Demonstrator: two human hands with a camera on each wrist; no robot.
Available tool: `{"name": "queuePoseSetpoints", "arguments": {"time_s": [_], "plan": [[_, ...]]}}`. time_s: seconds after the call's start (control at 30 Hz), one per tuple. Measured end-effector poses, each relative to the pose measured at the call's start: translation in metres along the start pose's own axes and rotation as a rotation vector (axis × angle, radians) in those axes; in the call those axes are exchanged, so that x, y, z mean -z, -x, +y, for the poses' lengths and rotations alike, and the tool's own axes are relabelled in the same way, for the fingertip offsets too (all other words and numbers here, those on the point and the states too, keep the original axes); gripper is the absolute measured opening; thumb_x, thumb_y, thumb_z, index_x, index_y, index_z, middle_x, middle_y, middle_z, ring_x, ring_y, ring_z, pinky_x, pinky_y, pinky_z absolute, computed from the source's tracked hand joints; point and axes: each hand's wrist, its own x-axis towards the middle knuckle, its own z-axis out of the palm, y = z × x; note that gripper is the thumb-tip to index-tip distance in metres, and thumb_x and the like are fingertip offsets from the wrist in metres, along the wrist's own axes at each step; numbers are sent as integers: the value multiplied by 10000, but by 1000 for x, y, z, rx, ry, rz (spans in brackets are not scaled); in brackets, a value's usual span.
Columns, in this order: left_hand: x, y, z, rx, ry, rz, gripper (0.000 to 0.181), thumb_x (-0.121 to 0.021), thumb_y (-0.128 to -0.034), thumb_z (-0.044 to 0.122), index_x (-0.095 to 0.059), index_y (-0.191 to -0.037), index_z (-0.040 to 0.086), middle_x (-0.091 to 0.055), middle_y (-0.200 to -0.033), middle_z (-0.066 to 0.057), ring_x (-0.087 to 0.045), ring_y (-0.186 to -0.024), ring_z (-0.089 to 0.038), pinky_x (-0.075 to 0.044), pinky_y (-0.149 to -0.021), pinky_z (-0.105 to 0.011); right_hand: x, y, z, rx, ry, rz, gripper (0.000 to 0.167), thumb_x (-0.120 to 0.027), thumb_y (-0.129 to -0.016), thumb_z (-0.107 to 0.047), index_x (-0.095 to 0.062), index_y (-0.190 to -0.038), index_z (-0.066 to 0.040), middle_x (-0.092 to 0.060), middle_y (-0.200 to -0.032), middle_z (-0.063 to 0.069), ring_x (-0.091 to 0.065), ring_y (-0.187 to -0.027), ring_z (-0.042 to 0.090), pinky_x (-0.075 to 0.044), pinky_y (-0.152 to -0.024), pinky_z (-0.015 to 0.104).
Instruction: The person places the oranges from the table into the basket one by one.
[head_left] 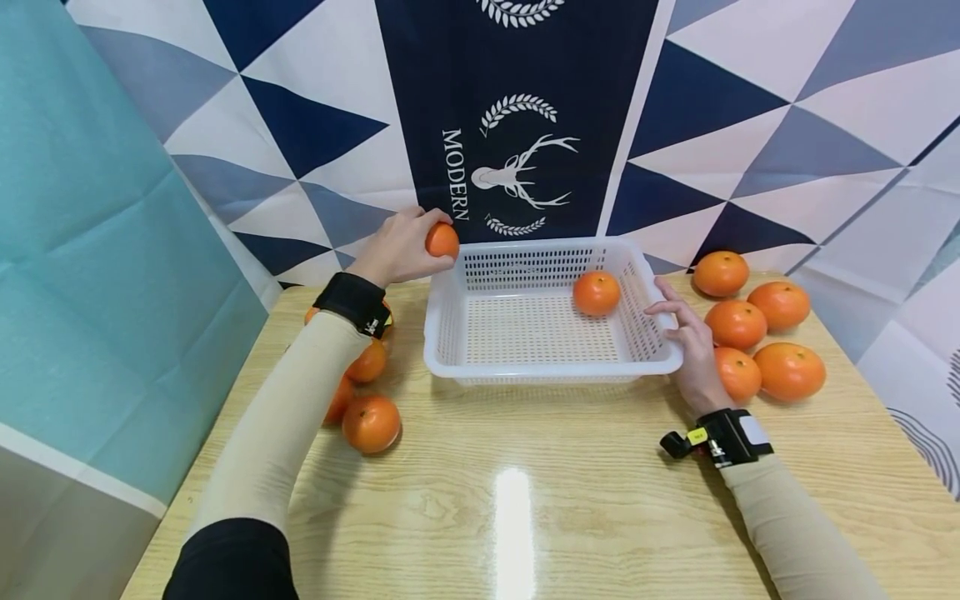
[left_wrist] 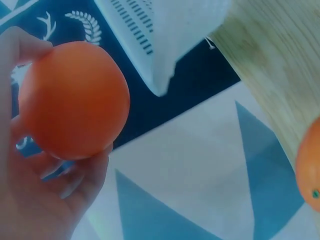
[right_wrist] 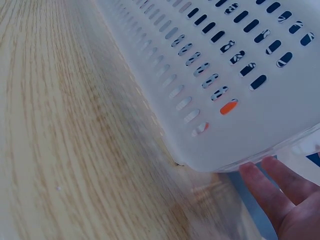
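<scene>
My left hand (head_left: 408, 246) grips an orange (head_left: 442, 240) above the back left corner of a white slotted plastic basket (head_left: 553, 368). In the left wrist view, the thumb and fingers curl round that orange (left_wrist: 75, 100), just beside the basket's corner (left_wrist: 160, 75). One other orange (head_left: 597, 293) lies inside the basket, towards its right end. Against the basket's right rim rests my right hand (head_left: 690, 346), its fingers extended and touching it. The right wrist view shows fingertips (right_wrist: 260, 180) at the outside of the basket wall (right_wrist: 235, 135); part of this hand lies out of that view.
Several oranges (head_left: 371, 423) lie left of the basket, partly hidden by the left forearm. More oranges (head_left: 789, 372) are grouped on the right, close to the right hand. The wooden table (head_left: 420, 517) ends at a patterned cloth (head_left: 330, 108) behind the basket.
</scene>
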Motion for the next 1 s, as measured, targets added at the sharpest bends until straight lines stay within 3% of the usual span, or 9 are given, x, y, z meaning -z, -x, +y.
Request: {"name": "queuePoseSetpoints", "arguments": {"time_s": [0.4, 0.73, 1.0], "plan": [[-15, -24, 32, -141, -29, -12, 651, -745, -940, 393, -616, -1533, 158, -649, -1463, -206, -654, -1198, -363, -616, -1039, -484, -1, 0, -2, -6, 15, 5, 447, -319, -994, -3, -706, -1179, -129, -270, -1898, 30, -415, -1628, 199, -619, -937, 134], [-35, -42, 69, -215, -64, -44, 598, -735, -960, 418, -637, -1504, 187, -672, -1413, -154, -627, -1225, -327, -589, -1081, -440, 0, 1, -2, -2, 20, 15, 446, -333, -991, -13, -720, -1176, -136, -282, -1894, 36, -442, -1601, 175, -614, -933, 135], [-42, -52, 95, -250, -66, -58, 569, -744, -982, 420, -635, -1496, 201, -674, -1411, -132, -620, -1236, -310, -582, -1081, -400, -1, 0, -1, 14, 18, 16, 459, -331, -970, -1, -724, -1176, -121, -267, -1895, 74, -371, -1663, 212, -588, -953, 128]]}}
